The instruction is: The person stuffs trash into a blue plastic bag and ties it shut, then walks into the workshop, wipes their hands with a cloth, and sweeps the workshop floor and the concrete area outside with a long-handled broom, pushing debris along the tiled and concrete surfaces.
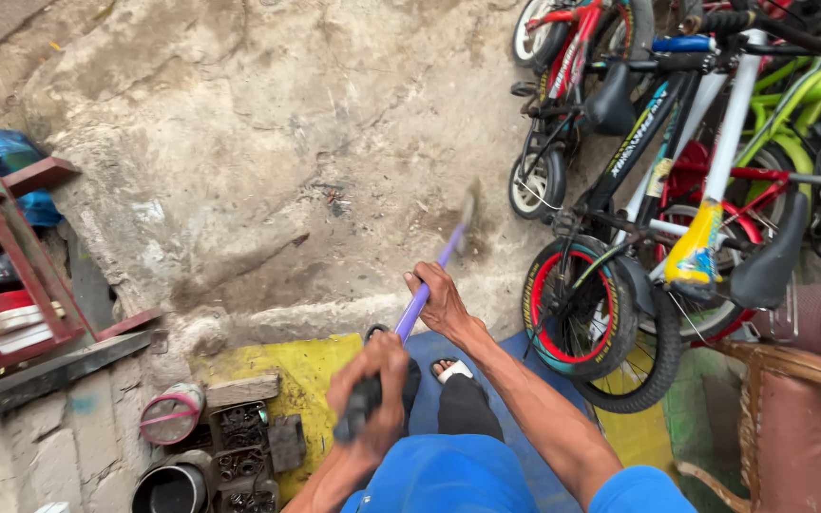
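Observation:
I hold a long tool with a purple shaft (pixel 446 258) in both hands. My left hand (pixel 375 389) is closed around its black grip end, close to my body. Farther up the shaft, my right hand (pixel 440 300) is wrapped around the purple part. The far end of the tool (pixel 470 203) is blurred over the rough concrete ground (pixel 268 142), and I cannot tell what kind of head it has. My foot in a sandal (pixel 450 369) rests on a blue mat (pixel 510 356) below the hands.
Several bicycles (pixel 677 180) crowd the right side, a small black wheel with a red rim (pixel 577 306) nearest my right arm. A red metal rack (pixel 21 266) stands at left. Trays of small metal parts (pixel 242 442), a pot (pixel 171 488) and a yellow mat (pixel 301 375) lie at lower left; a wicker chair (pixel 791 427) at lower right.

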Tool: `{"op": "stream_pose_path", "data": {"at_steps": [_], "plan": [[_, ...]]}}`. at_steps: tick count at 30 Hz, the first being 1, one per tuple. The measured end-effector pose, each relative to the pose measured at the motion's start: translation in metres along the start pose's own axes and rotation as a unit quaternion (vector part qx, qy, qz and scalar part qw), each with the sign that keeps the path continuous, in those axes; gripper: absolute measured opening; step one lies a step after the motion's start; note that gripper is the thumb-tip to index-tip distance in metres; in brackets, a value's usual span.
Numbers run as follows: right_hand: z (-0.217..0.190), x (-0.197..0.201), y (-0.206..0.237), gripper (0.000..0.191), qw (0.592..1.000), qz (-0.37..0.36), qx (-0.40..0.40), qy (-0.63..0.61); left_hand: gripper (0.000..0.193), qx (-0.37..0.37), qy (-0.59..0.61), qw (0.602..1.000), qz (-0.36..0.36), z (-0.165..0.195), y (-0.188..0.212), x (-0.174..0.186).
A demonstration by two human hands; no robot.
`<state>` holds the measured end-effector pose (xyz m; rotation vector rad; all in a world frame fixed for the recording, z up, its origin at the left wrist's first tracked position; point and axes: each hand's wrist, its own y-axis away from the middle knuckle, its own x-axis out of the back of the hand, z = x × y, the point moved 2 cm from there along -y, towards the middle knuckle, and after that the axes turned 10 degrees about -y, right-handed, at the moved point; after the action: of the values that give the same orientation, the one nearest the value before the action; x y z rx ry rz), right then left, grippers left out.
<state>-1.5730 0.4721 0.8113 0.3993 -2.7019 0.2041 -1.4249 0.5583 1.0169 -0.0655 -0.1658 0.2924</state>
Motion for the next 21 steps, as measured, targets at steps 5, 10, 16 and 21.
{"op": "stream_pose_path", "data": {"at_steps": [5,10,16,21], "plan": [[0.005,-0.060,-0.031,0.023,0.995,-0.045,-0.053,-0.074,0.022,0.012,-0.011,0.997,0.077,-0.032,-0.036,0.011],[-0.029,-0.099,-0.081,0.031,0.992,-0.040,0.011,-0.121,0.017,-0.087,-0.072,0.993,0.032,-0.020,-0.062,0.045],[-0.035,-0.053,-0.062,0.032,0.994,0.031,-0.027,-0.101,0.023,-0.109,0.033,0.993,-0.023,0.017,-0.065,0.028],[0.004,-0.029,-0.081,0.033,0.993,0.090,-0.044,-0.064,0.021,-0.006,-0.084,0.996,-0.005,0.001,-0.116,-0.012]]}}
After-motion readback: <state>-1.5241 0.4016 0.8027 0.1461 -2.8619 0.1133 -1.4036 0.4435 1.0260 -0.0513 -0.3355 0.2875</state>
